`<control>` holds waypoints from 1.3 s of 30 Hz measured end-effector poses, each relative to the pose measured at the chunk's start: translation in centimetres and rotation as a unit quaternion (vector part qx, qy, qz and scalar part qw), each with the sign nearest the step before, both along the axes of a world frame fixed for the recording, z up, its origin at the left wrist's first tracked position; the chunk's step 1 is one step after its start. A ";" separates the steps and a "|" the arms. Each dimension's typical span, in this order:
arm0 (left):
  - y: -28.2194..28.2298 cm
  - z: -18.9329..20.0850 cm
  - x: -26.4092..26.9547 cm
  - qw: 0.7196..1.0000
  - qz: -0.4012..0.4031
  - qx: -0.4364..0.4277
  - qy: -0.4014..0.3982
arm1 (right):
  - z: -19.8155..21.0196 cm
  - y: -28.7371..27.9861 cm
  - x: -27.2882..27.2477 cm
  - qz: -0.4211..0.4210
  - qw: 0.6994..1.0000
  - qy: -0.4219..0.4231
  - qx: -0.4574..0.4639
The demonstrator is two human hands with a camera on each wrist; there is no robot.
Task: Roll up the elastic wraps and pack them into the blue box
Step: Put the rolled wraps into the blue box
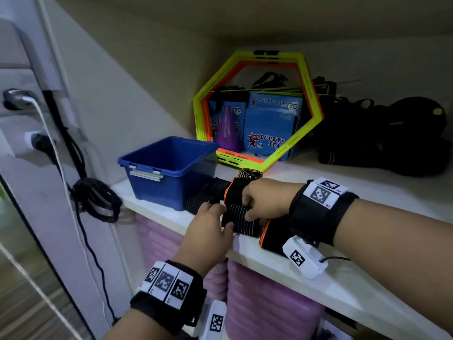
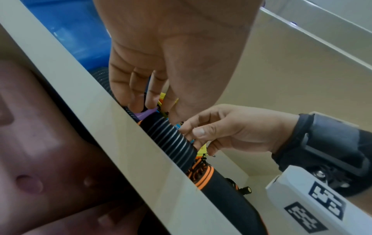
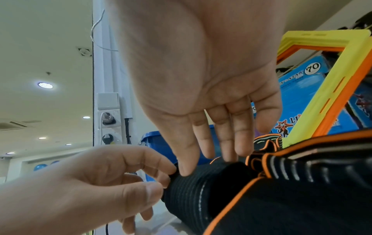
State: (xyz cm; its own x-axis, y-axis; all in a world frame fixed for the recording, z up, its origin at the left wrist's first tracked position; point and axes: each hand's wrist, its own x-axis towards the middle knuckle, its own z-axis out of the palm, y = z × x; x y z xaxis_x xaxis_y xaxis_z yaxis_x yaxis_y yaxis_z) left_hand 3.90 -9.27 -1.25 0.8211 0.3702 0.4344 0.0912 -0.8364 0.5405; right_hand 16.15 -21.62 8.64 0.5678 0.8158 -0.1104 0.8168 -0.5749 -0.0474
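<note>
The open blue box (image 1: 169,165) stands on the white shelf (image 1: 326,280). Right of it, at the shelf's front edge, lies a rolled black elastic wrap (image 1: 241,223) with white stripes. My left hand (image 1: 213,224) pinches its left end between thumb and fingers. My right hand (image 1: 264,202) grips it from above, thumb on the front. In the right wrist view my right fingers (image 3: 227,132) touch the roll (image 3: 191,190) while my left hand (image 3: 104,182) pinches its end. Two more striped rolls (image 1: 208,192) lie against the box. Orange-edged wrap ends (image 1: 272,234) trail under my right wrist.
Yellow and orange hexagon rings (image 1: 311,99) lean at the shelf's back, around blue cartons (image 1: 269,126) and a purple cone (image 1: 228,128). Black gear (image 1: 404,133) fills the right. Coiled cables (image 1: 95,200) hang at the left wall. Pink mats (image 1: 264,303) sit below the shelf.
</note>
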 end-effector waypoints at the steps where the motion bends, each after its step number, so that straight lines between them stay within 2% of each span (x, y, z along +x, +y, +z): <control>1: 0.0 0.0 -0.1 1.000 0.002 -0.003 -0.003 | 0.1 -0.3 0.0 -0.001 1.000 0.007 0.011; 6: 0.2 0.2 -0.8 1.000 -0.015 0.001 -0.001 | 0.6 -1.1 -0.5 -0.001 1.000 0.011 0.024; 11: 0.4 -0.1 -0.5 0.997 -0.071 0.014 0.024 | 0.5 -0.5 -1.5 0.030 0.997 -0.040 -0.055; 14: 0.9 -0.4 -0.3 0.995 -0.090 0.027 0.009 | 0.3 0.1 -2.2 0.033 0.993 -0.064 -0.096; 17: 1.5 -0.6 0.0 0.993 -0.109 0.044 -0.003 | -0.1 0.9 -2.4 0.004 0.992 -0.049 -0.120; 21: 2.2 -0.8 0.7 0.988 -0.143 0.056 -0.007 | 0.0 1.3 -2.7 -0.010 0.995 -0.034 -0.097; 28: 2.2 -0.3 1.5 0.984 -0.168 0.011 -0.064 | 0.6 0.7 -2.5 -0.061 0.995 -0.001 -0.074; 31: 2.6 0.2 1.9 0.986 -0.146 -0.029 -0.073 | 0.7 0.9 -2.0 -0.094 0.993 0.038 -0.060; 35: 3.8 0.2 2.4 0.985 -0.146 -0.025 -0.084 | 0.5 1.9 -1.0 -0.152 0.981 0.102 -0.061; 39: 4.5 -0.1 1.9 0.983 -0.158 -0.030 -0.090 | -0.4 3.3 -0.6 -0.168 0.980 0.059 -0.089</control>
